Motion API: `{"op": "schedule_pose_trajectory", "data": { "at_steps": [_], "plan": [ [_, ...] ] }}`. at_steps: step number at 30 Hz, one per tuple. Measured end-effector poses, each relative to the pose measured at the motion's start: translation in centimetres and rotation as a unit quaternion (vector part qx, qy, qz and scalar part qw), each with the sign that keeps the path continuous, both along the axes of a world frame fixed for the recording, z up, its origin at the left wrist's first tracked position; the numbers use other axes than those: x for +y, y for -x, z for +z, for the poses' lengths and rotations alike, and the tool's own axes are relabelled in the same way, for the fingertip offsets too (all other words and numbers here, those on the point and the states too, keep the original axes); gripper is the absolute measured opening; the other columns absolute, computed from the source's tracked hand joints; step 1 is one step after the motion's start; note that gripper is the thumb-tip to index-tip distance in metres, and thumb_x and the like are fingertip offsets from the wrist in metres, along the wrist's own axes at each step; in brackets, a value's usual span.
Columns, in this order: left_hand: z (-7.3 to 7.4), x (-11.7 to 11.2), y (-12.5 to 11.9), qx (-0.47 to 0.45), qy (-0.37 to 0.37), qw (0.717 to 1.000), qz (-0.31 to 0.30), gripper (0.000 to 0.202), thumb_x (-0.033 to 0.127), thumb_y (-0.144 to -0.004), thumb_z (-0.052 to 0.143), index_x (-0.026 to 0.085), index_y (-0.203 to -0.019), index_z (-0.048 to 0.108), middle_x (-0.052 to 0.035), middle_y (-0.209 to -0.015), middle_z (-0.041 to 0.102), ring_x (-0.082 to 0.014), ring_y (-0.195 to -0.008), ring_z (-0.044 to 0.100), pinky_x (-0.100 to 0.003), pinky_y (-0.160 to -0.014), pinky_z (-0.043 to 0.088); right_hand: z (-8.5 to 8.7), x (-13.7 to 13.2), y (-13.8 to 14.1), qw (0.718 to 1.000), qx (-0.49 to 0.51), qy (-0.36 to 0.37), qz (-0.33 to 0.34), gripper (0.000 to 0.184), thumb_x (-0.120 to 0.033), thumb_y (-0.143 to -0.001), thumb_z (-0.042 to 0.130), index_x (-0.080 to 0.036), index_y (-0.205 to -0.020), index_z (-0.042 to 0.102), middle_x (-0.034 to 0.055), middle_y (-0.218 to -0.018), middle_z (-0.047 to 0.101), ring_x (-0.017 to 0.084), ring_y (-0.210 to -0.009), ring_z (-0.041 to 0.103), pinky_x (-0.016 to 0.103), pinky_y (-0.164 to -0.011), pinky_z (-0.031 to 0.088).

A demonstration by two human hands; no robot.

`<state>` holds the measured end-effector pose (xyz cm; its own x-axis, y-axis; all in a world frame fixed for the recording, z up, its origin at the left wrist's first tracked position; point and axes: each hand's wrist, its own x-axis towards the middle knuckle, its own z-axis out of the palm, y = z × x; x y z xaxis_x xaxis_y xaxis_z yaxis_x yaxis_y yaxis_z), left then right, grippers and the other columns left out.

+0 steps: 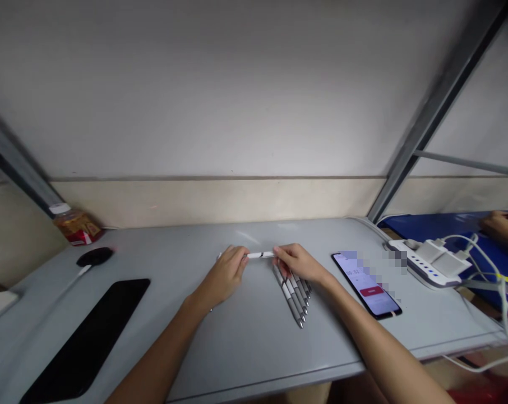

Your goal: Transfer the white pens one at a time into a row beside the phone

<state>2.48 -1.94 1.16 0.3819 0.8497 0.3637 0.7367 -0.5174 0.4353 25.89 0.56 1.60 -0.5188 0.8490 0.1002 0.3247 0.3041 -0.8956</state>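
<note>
A white pen point(260, 255) with a dark band lies level between my two hands above the grey desk. Closed around its left end is my left hand point(226, 273), which hides that part. My right hand point(294, 262) pinches the other end between thumb and fingers. Several white and grey pens point(294, 297) lie side by side on the desk just below my right hand, silver tips toward me. Their upper ends are partly hidden by that hand.
Left on the desk point(245, 342) are a dark flat slab point(89, 336), a round black pad point(95, 257) with a white cable, and a bottle point(76, 225). A lit phone point(367, 286) and a power strip point(430, 264) with cables stand right. Another person's hand point(504, 226) shows far right.
</note>
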Motion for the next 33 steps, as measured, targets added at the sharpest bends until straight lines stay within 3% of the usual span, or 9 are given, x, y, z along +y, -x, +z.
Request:
{"op": "schedule_pose_trajectory", "data": {
  "at_steps": [4, 7, 15, 18, 23, 26, 29, 31, 33],
  "plan": [
    [-0.1, 0.1, 0.2, 0.005, 0.013, 1.0, 0.006, 0.026, 0.033, -0.097, 0.03, 0.021, -0.091, 0.053, -0.0017, -0.085, 0.053, -0.0173, -0.082, 0.05, -0.032, -0.077, 0.041, 0.3, -0.2, 0.1, 0.995, 0.005, -0.101, -0.018, 0.031, -0.036, -0.08, 0.064, -0.02, -0.106, 0.058, -0.0048, -0.063, 0.052, 0.01, -0.054, 0.047, 0.02, -0.051, 0.036],
    [-0.2, 0.3, 0.3, 0.01, 0.011, 1.0, -0.006, 0.027, 0.031, -0.097, 0.029, 0.021, -0.087, 0.052, -0.0013, -0.083, 0.053, -0.0169, -0.08, 0.049, -0.031, -0.076, 0.04, 0.4, -0.4, 0.2, 0.993, -0.024, -0.112, -0.012, 0.021, -0.036, -0.087, 0.054, -0.019, -0.097, 0.061, -0.0044, -0.059, 0.05, 0.01, -0.052, 0.045, 0.02, -0.05, 0.033],
    [-0.2, 0.8, 1.0, 0.025, -0.013, 1.0, 0.006, 0.024, 0.004, -0.081, 0.032, 0.019, -0.076, 0.049, -0.0004, -0.074, 0.051, -0.0148, -0.072, 0.048, -0.027, -0.069, 0.039, 0.1, -0.6, 1.3, 0.977, -0.106, -0.182, -0.037, 0.036, -0.039, -0.095, 0.04, -0.016, -0.073, 0.058, -0.0026, -0.058, 0.051, 0.009, -0.053, 0.042, 0.023, -0.054, 0.03],
    [0.1, 0.6, 0.9, 0.038, -0.034, 0.999, 0.017, 0.024, 0.002, -0.078, 0.032, 0.019, -0.074, 0.049, -0.0009, -0.072, 0.052, -0.0157, -0.073, 0.048, -0.027, -0.069, 0.039, 0.1, -0.9, 1.6, 0.986, -0.061, -0.151, -0.045, 0.04, -0.041, -0.094, 0.04, -0.016, -0.066, 0.052, -0.0034, -0.055, 0.047, 0.009, -0.051, 0.04, 0.023, -0.053, 0.029],
    [0.7, 0.1, 0.2, -0.005, -0.018, 1.0, 0.006, 0.022, 0.016, -0.091, 0.033, 0.019, -0.085, 0.054, -0.002, -0.08, 0.056, -0.0156, -0.077, 0.052, -0.028, -0.073, 0.041, 0.5, -1.1, 2.1, 0.988, 0.141, 0.018, -0.056, 0.034, -0.047, -0.087, 0.052, -0.016, -0.073, 0.056, -0.003, -0.055, 0.052, 0.01, -0.049, 0.045, 0.022, -0.049, 0.034],
    [1.1, -0.2, -0.2, -0.009, 0.004, 1.0, -0.024, 0.026, 0.03, -0.095, 0.033, 0.02, -0.092, 0.057, -0.0023, -0.088, 0.06, -0.0159, -0.083, 0.054, -0.029, -0.079, 0.042, 0.6, -0.7, 2.2, 0.941, 0.315, 0.097, -0.078, 0.025, -0.041, -0.081, 0.063, -0.017, -0.08, 0.059, 0.003, -0.08, 0.063, 0.014, -0.07, 0.058, 0.024, -0.061, 0.045],
    [1.3, -0.1, -0.1, 0.015, -0.001, 1.0, -0.013, 0.029, 0.033, -0.096, 0.032, 0.02, -0.094, 0.058, -0.0031, -0.093, 0.062, -0.0168, -0.089, 0.054, -0.031, -0.084, 0.042, 0.5, -0.1, 1.8, 0.848, 0.477, 0.221, -0.064, 0.021, -0.04, -0.082, 0.062, -0.021, -0.088, 0.057, 0.0007, -0.081, 0.061, 0.013, -0.068, 0.058, 0.026, -0.062, 0.048],
    [1.2, 0.3, 0.4, 0.048, -0.02, 0.998, 0.032, 0.029, 0.033, -0.095, 0.032, 0.019, -0.093, 0.057, -0.0042, -0.093, 0.062, -0.0184, -0.091, 0.054, -0.032, -0.085, 0.042, 0.5, 0.3, 1.3, 0.793, 0.538, 0.282, -0.04, 0.017, -0.037, -0.084, 0.06, -0.023, -0.093, 0.055, -0.0051, -0.063, 0.05, 0.008, -0.05, 0.046, 0.019, -0.046, 0.04],
    [0.9, 0.8, 1.2, 0.097, -0.048, 0.989, 0.1, 0.025, 0.033, -0.093, 0.036, 0.019, -0.095, 0.057, -0.006, -0.096, 0.063, -0.0211, -0.095, 0.053, -0.035, -0.085, 0.042, 0.5, 0.6, 0.7, 0.766, 0.57, 0.296, -0.024, 0.017, -0.031, -0.085, 0.06, -0.028, -0.101, 0.053, -0.0084, -0.056, 0.037, 0.006, -0.041, 0.031, 0.014, -0.037, 0.024]
  ]
}}
